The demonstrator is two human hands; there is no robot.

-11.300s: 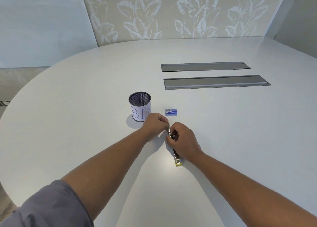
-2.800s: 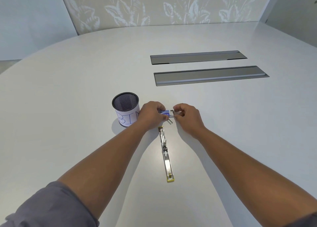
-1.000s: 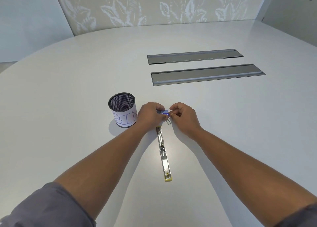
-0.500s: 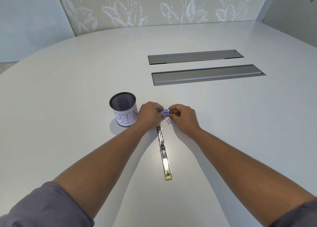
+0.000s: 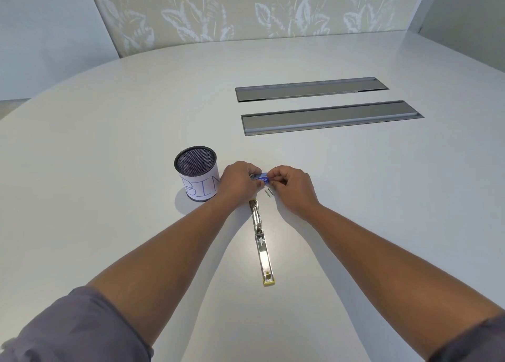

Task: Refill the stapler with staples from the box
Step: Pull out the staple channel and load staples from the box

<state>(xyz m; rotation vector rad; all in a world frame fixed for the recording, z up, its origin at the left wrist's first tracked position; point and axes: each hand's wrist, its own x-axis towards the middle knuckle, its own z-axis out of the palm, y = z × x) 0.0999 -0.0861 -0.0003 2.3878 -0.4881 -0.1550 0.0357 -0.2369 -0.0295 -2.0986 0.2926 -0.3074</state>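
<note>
Both hands pinch the box (image 5: 261, 177): left hand (image 5: 238, 184), right hand (image 5: 292, 187). 2 staple strips (image 5: 269, 192) lie under right hand; stapler (image 5: 261, 238) open, long axis toward table's near edge.

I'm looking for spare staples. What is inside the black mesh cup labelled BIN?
The black mesh cup shows only dark mesh wall through its open top. Its floor is hidden by the near wall. A short staple strip lies outside it, on the white table.
</note>
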